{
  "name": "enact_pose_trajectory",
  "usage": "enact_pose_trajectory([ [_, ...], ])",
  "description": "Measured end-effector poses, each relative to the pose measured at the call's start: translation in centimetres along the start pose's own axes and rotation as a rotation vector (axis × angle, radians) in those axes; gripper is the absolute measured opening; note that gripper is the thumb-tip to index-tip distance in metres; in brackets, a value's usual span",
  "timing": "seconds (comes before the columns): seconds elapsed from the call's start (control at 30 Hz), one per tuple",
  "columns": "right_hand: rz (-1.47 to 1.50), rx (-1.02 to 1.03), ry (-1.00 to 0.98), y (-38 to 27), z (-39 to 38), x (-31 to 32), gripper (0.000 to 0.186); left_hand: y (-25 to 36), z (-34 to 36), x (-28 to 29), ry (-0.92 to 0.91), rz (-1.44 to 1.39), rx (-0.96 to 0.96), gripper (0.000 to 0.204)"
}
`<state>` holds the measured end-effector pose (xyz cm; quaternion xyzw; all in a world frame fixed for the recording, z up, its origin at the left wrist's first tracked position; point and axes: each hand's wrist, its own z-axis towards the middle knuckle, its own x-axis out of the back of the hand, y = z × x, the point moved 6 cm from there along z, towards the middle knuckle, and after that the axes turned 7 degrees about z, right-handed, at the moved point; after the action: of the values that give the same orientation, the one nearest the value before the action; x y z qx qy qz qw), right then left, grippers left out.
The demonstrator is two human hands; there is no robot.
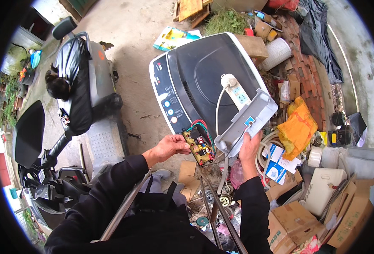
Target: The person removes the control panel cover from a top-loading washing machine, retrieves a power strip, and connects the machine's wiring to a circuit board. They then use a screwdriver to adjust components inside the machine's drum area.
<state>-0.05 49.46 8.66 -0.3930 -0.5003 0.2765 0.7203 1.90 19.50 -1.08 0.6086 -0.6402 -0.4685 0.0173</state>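
Circuit board [198,147], left edge apparently pinched in left hand [169,148]; grey cover [247,122] clasped in right hand [250,152]

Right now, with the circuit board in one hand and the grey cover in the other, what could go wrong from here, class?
The left hand grips the circuit board only at one edge, so it might slip and drop. The coloured wires looping off it could snag or be tugged loose. The right hand holds the grey cover close to the power strip, which it might knock.
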Motion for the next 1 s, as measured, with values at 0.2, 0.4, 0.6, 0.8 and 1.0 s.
enact_pose_trajectory([
  [0.2,-0.004,-0.015,-0.011,-0.2,0.1,0.0,0.033,0.2,-0.1,0.0,-0.004,0.001,0.010,0.012],
  [0.4,0.014,-0.042,0.009,-0.4,0.0,-0.1,0.033,0.5,-0.3,-0.3,-0.020,0.012,-0.009,0.013],
  [0.6,0.011,-0.007,0.001,-0.1,0.0,-0.1,0.035,0.2,-0.2,0.0,-0.009,0.017,-0.013,0.010],
  [0.8,0.015,-0.027,0.003,-0.3,-0.2,-0.2,0.035,0.0,-0.3,0.1,0.044,0.010,-0.043,0.012],
  [1.0,0.110,-0.092,0.095,0.1,-0.2,-0.5,0.037,0.8,-0.8,0.1,0.072,0.001,-0.015,0.016],
])
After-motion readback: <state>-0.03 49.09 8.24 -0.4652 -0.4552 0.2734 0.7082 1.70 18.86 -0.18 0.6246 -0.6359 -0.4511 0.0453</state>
